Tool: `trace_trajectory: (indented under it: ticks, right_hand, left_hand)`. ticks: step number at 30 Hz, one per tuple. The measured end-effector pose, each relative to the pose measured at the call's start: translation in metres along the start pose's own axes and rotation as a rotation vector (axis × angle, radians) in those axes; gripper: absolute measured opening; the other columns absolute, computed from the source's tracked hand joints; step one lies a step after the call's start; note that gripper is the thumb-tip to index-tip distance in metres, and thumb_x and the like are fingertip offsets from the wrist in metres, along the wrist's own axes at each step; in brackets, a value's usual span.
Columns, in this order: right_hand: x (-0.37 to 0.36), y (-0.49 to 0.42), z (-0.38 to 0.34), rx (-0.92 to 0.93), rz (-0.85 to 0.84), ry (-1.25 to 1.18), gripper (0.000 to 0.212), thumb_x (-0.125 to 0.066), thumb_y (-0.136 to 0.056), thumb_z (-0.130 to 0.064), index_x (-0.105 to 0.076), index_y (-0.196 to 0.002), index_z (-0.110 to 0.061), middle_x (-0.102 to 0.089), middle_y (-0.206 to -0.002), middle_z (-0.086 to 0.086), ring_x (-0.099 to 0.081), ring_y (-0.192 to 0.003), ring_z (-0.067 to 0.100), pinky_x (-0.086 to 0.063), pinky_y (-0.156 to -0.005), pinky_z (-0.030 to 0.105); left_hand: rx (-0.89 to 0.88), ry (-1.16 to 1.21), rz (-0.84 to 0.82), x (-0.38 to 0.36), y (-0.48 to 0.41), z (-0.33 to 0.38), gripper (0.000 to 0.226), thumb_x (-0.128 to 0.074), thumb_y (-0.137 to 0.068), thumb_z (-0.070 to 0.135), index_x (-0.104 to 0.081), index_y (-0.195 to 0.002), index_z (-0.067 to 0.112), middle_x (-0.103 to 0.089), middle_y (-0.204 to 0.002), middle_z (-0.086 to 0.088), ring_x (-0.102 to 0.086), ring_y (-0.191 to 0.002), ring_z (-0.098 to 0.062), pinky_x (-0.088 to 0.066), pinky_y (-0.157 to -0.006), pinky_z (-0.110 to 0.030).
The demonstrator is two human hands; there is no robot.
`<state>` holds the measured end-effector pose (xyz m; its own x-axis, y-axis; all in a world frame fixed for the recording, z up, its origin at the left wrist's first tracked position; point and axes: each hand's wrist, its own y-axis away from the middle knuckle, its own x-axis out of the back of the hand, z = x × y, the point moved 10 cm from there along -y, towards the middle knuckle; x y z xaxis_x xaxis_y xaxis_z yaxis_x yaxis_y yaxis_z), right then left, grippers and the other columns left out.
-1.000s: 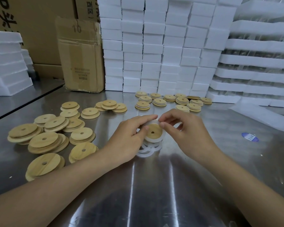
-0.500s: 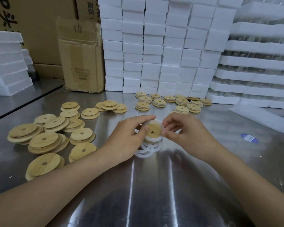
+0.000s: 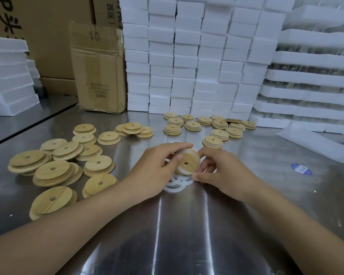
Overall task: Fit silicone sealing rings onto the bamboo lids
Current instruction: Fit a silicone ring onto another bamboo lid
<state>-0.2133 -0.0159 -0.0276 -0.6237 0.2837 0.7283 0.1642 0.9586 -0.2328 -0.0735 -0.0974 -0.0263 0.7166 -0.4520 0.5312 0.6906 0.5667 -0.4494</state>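
Leftmost, a heap of bare lids (image 3: 54, 171) lies on the steel table (image 3: 187, 225), well apart from the work. Next, the left hand (image 3: 157, 171) grips the bamboo lid (image 3: 187, 162) by its left rim, forefinger arched over the top edge and thumb on the near face. It holds the lid above the table, tilted so that the face with the hole looks back at the person. A white silicone ring (image 3: 180, 171) shows round the lid's edge; whether it is seated all the way round cannot be told. Directly below lie a few loose rings (image 3: 175, 186), overlapping. The right hand (image 3: 222, 173) meets the lid from the opposite side, forefinger and thumb pinching the ring at the right rim. The lid thus sits squarely between both hands, equally near each. The next move likely has the right fingers pressing the ring along that rim while the left turns the disc. Farther back and right stand ringed lids (image 3: 219, 133).
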Motion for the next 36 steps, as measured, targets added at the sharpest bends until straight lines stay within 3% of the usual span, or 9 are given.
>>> trace_trajectory:
  ticks: [4,8,12,17,20,26,30,33,36]
  right_hand:
    - [-0.002,0.0,-0.006,0.038,-0.003,0.131,0.024,-0.082,-0.085,-0.035,-0.063,-0.099,-0.04,-0.067,-0.093,-0.023,-0.065,-0.079,0.007,-0.049,-0.067,0.016]
    - [0.002,0.002,-0.013,0.066,0.055,0.087,0.029,-0.066,-0.081,-0.059,-0.067,-0.102,-0.04,-0.067,-0.1,-0.021,-0.064,-0.094,0.004,-0.049,-0.074,0.019]
    - [0.009,-0.001,-0.016,0.077,0.144,-0.02,0.01,-0.077,-0.094,-0.039,-0.074,-0.095,-0.029,-0.075,-0.087,-0.011,-0.07,-0.084,0.008,-0.052,-0.076,0.023]
    - [0.026,0.002,-0.016,0.086,0.287,-0.124,0.006,-0.079,-0.093,-0.028,-0.074,-0.091,-0.032,-0.075,-0.086,-0.013,-0.07,-0.084,0.008,-0.047,-0.071,0.016]
    - [0.03,0.004,-0.02,0.097,0.304,-0.127,0.005,-0.079,-0.093,-0.029,-0.077,-0.097,-0.031,-0.076,-0.088,-0.015,-0.071,-0.086,0.008,-0.052,-0.073,0.022]
    - [0.024,0.006,-0.026,0.114,0.284,-0.096,0.004,-0.077,-0.095,-0.032,-0.075,-0.098,-0.031,-0.076,-0.091,-0.013,-0.07,-0.09,0.008,-0.058,-0.079,0.039]
    - [0.022,0.007,-0.03,0.149,0.26,-0.106,0.005,-0.075,-0.096,-0.034,-0.074,-0.096,-0.029,-0.075,-0.09,-0.01,-0.069,-0.089,0.012,-0.057,-0.079,0.045]
    - [0.019,0.007,-0.033,0.171,0.222,-0.116,0.003,-0.072,-0.098,-0.031,-0.074,-0.098,-0.028,-0.074,-0.089,-0.009,-0.069,-0.087,0.014,-0.057,-0.078,0.047]
    - [0.021,0.007,-0.034,0.176,0.214,-0.151,0.011,-0.07,-0.098,-0.034,-0.074,-0.096,-0.023,-0.071,-0.087,-0.004,-0.066,-0.085,0.019,-0.055,-0.079,0.053]
  left_hand:
    - [0.026,0.014,-0.003,0.001,0.0,-0.003,0.039,-0.058,-0.11,0.015,-0.068,-0.141,0.037,-0.074,-0.127,0.017,-0.067,-0.119,-0.005,-0.056,-0.105,-0.041]
    - [-0.001,0.039,-0.036,-0.007,0.001,0.001,0.046,-0.064,-0.105,0.011,-0.067,-0.14,0.04,-0.072,-0.13,0.019,-0.067,-0.123,-0.006,-0.057,-0.103,-0.038]
    - [0.047,0.136,0.079,0.004,0.0,-0.002,0.043,-0.076,-0.098,0.015,-0.068,-0.135,0.037,-0.072,-0.115,0.012,-0.072,-0.108,-0.009,-0.061,-0.088,-0.032]
    - [0.111,0.206,0.252,0.031,0.0,-0.005,0.017,-0.084,-0.092,0.019,-0.071,-0.103,0.025,-0.075,-0.106,0.01,-0.076,-0.1,-0.008,-0.065,-0.08,-0.035]
    - [0.111,0.128,0.21,0.028,0.0,-0.005,0.009,-0.081,-0.095,0.028,-0.073,-0.093,0.024,-0.077,-0.098,0.014,-0.074,-0.097,-0.003,-0.062,-0.085,-0.035]
    - [0.07,-0.064,0.149,0.022,0.0,-0.001,0.027,-0.07,-0.096,0.055,-0.065,-0.082,0.033,-0.072,-0.093,0.016,-0.071,-0.092,0.0,-0.052,-0.067,-0.023]
    - [0.053,-0.216,0.065,0.019,0.001,0.002,0.048,-0.052,-0.091,0.077,-0.064,-0.079,0.032,-0.073,-0.084,0.016,-0.072,-0.08,-0.001,-0.061,-0.072,-0.042]
    - [0.045,-0.247,0.014,0.015,0.002,0.003,0.051,-0.048,-0.096,0.074,-0.064,-0.078,0.03,-0.074,-0.077,0.015,-0.071,-0.076,-0.005,-0.059,-0.072,-0.046]
    - [0.013,-0.123,-0.079,0.007,0.0,0.005,0.044,-0.056,-0.104,0.057,-0.065,-0.074,0.027,-0.073,-0.074,0.007,-0.072,-0.074,-0.012,-0.058,-0.073,-0.047]
